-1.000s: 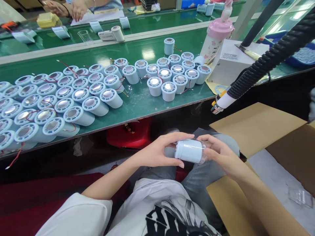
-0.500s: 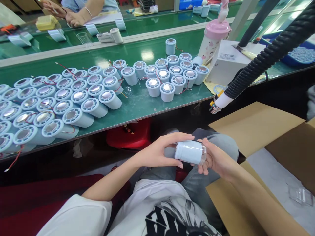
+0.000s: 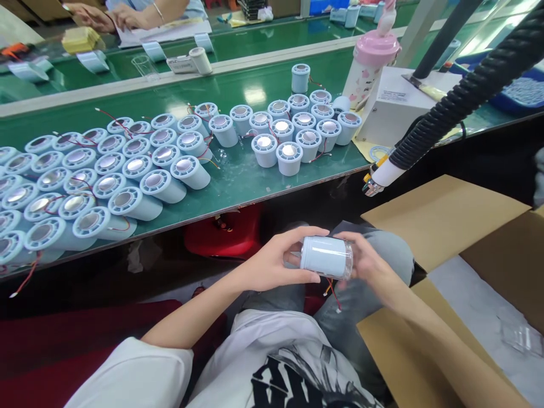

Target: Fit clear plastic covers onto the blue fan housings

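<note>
— What worries you here?

— I see the pale blue cylinder [image 3: 325, 256] held on its side over the lap, between both hands. The left hand [image 3: 272, 263] curls its fingers [image 3: 306, 232] over the top near the closed end; the right hand [image 3: 369, 262] cups the clear-capped end, partly blurred. Thin red wires [image 3: 334, 290] dangle beneath the cylinder. I judge they could snag on a finger, or the cap could slip and the piece drop to the floor.

— And beyond the cylinder?

— Right of it, an open cardboard box [image 3: 442, 218]. Past it, the green tabletop [image 3: 238, 175] carries rows of matching units [image 3: 153, 181]; farther still, a pink bottle [image 3: 372, 62] and a co-worker's hands [image 3: 114, 14].
</note>
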### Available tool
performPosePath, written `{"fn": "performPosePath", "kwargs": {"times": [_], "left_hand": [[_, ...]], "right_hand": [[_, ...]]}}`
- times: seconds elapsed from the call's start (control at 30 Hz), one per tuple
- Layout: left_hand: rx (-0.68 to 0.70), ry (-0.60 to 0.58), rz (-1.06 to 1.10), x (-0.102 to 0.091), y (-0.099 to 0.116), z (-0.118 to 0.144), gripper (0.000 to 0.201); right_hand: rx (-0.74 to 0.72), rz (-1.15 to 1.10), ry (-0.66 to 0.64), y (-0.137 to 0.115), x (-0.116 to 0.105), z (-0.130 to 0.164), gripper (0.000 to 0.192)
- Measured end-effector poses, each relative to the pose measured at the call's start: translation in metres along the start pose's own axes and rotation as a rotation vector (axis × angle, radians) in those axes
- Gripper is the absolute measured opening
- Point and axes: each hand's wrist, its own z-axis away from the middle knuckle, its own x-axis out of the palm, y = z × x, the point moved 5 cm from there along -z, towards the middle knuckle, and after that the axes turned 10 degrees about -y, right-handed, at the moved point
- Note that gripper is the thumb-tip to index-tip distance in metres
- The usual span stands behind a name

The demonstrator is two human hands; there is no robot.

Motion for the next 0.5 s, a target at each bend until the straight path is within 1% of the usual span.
{"fn": "performPosePath", "kwargs": {"times": [0.03, 0.07, 0.1, 0.13, 0.17, 0.2, 0.23, 0.3, 0.37, 0.43, 0.5], "left_hand": [[-0.01, 0.002, 0.041, 0.0, 0.0, 0.0, 0.066], [-0.02, 0.002, 0.079, 0.001, -0.001, 0.0, 0.065], [-0.033, -0.002, 0.109, 0.001, -0.002, 0.0, 0.065], [-0.05, -0.008, 0.126, 0.001, -0.002, 0.0, 0.065], [-0.066, -0.015, 0.124, 0.002, -0.003, 0.0, 0.066], [-0.073, -0.022, 0.107, 0.002, -0.003, -0.001, 0.068], [-0.068, -0.027, 0.075, 0.002, -0.002, -0.001, 0.072], [-0.023, -0.037, 0.006, 0.001, 0.002, 0.0, 0.078], [0.033, -0.059, -0.02, 0.0, 0.007, 0.0, 0.078], [0.042, -0.087, 0.012, 0.0, 0.007, 0.001, 0.074], [0.018, -0.113, 0.078, 0.0, 0.002, 0.0, 0.074]], "right_hand": [[-0.134, 0.182, 0.033, -0.008, -0.003, 0.003, 0.068], [-0.254, 0.376, 0.042, -0.015, -0.003, 0.007, 0.069], [-0.348, 0.555, 0.033, -0.021, -0.001, 0.01, 0.065], [-0.404, 0.689, 0.014, -0.024, 0.001, 0.012, 0.059], [-0.425, 0.753, -0.002, -0.026, 0.002, 0.014, 0.053], [-0.405, 0.736, -0.012, -0.026, 0.002, 0.013, 0.05], [-0.351, 0.646, -0.016, -0.024, 0.0, 0.012, 0.048], [-0.204, 0.335, -0.037, -0.016, -0.003, 0.01, 0.048], [-0.109, 0.067, -0.061, -0.009, -0.003, 0.009, 0.045], [-0.052, -0.03, -0.057, -0.006, -0.003, 0.009, 0.043], [0.01, -0.014, -0.032, -0.002, -0.003, 0.009, 0.046]]}}
